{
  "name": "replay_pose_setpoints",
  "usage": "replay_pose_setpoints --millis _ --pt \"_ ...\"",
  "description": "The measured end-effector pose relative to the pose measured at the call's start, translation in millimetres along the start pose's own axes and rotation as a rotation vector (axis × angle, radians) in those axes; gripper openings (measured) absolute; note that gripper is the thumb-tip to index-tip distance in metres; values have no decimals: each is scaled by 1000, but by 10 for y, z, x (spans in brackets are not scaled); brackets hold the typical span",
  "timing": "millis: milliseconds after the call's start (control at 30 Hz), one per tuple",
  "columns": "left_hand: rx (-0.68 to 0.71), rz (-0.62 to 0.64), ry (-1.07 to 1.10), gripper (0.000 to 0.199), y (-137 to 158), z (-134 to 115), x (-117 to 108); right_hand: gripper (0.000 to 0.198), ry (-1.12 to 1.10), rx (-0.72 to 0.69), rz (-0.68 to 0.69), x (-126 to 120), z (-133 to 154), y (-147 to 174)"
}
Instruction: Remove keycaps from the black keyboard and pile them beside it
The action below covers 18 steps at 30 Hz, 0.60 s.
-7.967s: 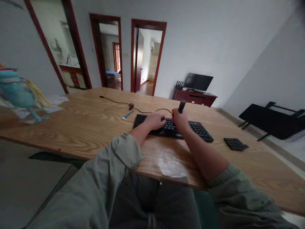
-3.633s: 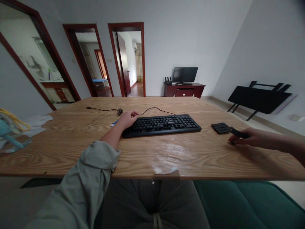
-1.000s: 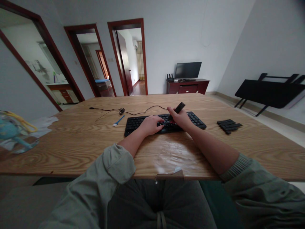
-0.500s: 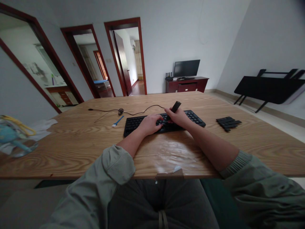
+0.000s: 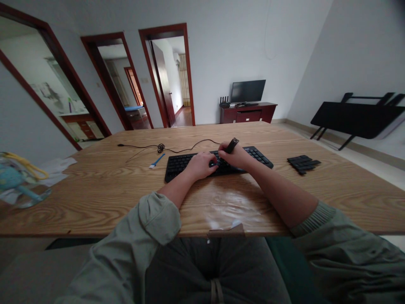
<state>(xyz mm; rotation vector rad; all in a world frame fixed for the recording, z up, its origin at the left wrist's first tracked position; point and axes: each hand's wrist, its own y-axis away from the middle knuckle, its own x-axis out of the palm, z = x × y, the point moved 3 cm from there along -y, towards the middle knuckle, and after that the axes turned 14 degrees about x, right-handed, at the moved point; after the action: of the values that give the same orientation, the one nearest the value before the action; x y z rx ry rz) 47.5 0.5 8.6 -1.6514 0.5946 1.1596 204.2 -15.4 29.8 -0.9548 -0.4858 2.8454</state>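
A black keyboard (image 5: 179,166) lies on the wooden table in front of me, partly covered by both hands. My left hand (image 5: 202,165) rests on its middle, fingers curled and thumb bent in against the keys near the front edge. In my right hand (image 5: 233,155) is a black, thick-handled tool (image 5: 233,145), gripped in a closed fist. Its upper end sticks out tilted to the right; the lower end is hidden by the fingers over the keys. Left of the keyboard lies a small blue brush (image 5: 157,161) with pale bristles.
A thin black cable (image 5: 177,151) with a knotted bundle runs behind the keyboard. Flat black strips (image 5: 303,164) lie in a pile to the right. At the table's left are white paper (image 5: 61,169) and a blue-and-yellow item (image 5: 15,179). Brown tape (image 5: 228,231) marks the front edge.
My right hand has shifted slightly, and the tool's top end has dipped a little lower. My left hand stays on the keyboard with hardly any movement.
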Motion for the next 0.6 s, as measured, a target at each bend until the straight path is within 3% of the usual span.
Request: replay_pose_setpoints --millis 167,267,433,600 --pt "-57 50 -46 19 -40 -31 5 23 -587 330 -165 316 -32 -17" --pt "-61 58 -73 22 -43 -37 -12 30 -772 440 -258 506 -27 -12" --pt "-24 118 -21 27 37 103 -148 31 -683 405 -317 602 -54 -40" --pt "-241 -16 -30 38 208 538 -270 33 -554 377 -391 622 -62 -66"
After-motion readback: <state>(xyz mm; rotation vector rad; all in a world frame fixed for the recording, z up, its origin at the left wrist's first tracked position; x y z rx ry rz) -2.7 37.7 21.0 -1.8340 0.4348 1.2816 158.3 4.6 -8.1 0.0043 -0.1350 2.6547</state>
